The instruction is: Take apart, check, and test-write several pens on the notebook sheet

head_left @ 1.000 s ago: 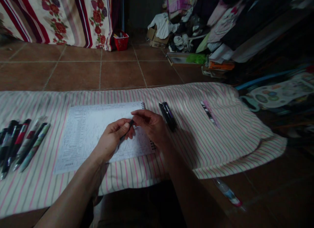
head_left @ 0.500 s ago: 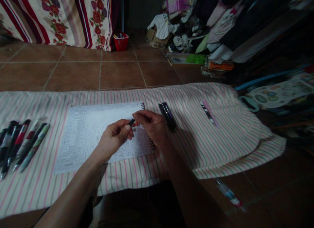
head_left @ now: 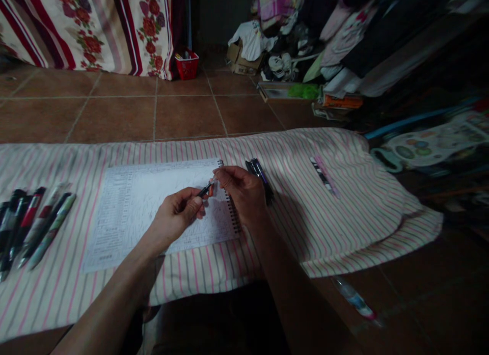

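Over the spiral notebook (head_left: 160, 184), my left hand (head_left: 179, 210) is closed around a black pen (head_left: 204, 191), its end pointing up and right. My right hand (head_left: 244, 192) pinches at that end with thumb and forefinger. A thin, pale piece shows between the right fingertips and the dark barrel; it is too small to name. A small orange patch is visible just beneath the pen. The notebook page carries printed lines and dense faint markings, partly covered by both hands. Beside my right hand lie several dark pens (head_left: 260, 174), partly hidden by it.
Several pens and markers (head_left: 34, 222) lie on the striped cloth (head_left: 336, 233) at left. A pink and a black-and-white stick-like item (head_left: 324, 176) lie at right. A plastic bottle (head_left: 355, 299) rests on the tiled floor; a red basket (head_left: 187, 64) stands beyond.
My right fingertips have moved slightly up and right, away from my left hand. More of the thin pale piece at the pen's end now shows between the hands.
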Tool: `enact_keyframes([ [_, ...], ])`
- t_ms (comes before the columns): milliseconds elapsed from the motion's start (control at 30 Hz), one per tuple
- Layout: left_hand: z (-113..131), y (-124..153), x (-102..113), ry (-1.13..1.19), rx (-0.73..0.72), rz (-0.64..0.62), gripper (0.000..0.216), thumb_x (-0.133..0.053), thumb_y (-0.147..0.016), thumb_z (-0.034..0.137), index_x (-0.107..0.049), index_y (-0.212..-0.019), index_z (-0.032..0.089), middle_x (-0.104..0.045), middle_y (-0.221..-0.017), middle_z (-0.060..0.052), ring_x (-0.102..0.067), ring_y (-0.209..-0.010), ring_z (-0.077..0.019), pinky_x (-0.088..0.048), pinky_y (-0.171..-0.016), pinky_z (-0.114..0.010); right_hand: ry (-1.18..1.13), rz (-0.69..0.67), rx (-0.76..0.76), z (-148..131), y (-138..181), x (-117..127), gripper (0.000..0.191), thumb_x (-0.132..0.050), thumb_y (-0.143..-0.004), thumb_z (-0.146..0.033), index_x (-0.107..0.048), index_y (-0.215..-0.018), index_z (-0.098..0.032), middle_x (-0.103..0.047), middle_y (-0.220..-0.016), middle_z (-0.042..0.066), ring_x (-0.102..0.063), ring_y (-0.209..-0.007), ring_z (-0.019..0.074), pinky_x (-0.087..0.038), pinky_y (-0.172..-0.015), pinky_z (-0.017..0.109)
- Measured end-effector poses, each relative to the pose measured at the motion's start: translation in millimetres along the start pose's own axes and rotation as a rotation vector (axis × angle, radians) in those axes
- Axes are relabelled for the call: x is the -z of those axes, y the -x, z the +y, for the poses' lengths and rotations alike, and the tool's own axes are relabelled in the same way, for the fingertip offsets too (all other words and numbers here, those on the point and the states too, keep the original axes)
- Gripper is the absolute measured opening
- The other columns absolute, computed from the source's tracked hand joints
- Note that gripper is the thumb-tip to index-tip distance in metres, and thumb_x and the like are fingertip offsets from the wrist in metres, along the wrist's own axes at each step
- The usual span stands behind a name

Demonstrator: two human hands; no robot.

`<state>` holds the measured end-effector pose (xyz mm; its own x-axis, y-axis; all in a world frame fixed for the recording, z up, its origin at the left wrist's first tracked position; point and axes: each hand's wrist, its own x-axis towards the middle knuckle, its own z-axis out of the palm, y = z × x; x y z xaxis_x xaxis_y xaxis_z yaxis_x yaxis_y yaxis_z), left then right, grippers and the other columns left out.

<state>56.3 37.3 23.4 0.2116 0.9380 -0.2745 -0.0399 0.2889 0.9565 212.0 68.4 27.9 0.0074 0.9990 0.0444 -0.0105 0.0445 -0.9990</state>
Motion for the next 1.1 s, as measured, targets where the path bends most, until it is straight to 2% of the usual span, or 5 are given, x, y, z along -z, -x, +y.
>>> enact_keyframes([
  [333, -1.1, -0.7, 0.8, -0.022, 0.001, -0.013, 0.033, -0.065, -0.074, 0.043, -0.061, -0.086, 0.013, -0.058, -0.065, 0.0, -0.051, -0.061, -0.0096, -0.039, -0.058, -0.021, -0.039, 0.069, 0.028, 0.2, -1.0, 1.1, 0.021, -0.068, -0.073, -0.041, -0.067, -0.076, -0.02, -0.06, -0.059, -0.004, -0.053, -0.053, 0.0087, -0.042, -0.053, 0.021],
  [1100, -6.4, 0.4, 5.7, -0.052, 0.035, -0.004, 0.039, -0.066, -0.072, 0.049, -0.06, -0.086, 0.013, -0.057, -0.067, 0.0, -0.05, -0.061, -0.009, -0.036, -0.054, -0.02, -0.006, 0.214, 0.082, -8.6, -3.1, 10.1, 0.02, -0.067, -0.072, -0.038, -0.069, -0.076, -0.019, -0.059, -0.062, -0.004, -0.046, -0.053, 0.0074, -0.038, -0.052, 0.022],
])
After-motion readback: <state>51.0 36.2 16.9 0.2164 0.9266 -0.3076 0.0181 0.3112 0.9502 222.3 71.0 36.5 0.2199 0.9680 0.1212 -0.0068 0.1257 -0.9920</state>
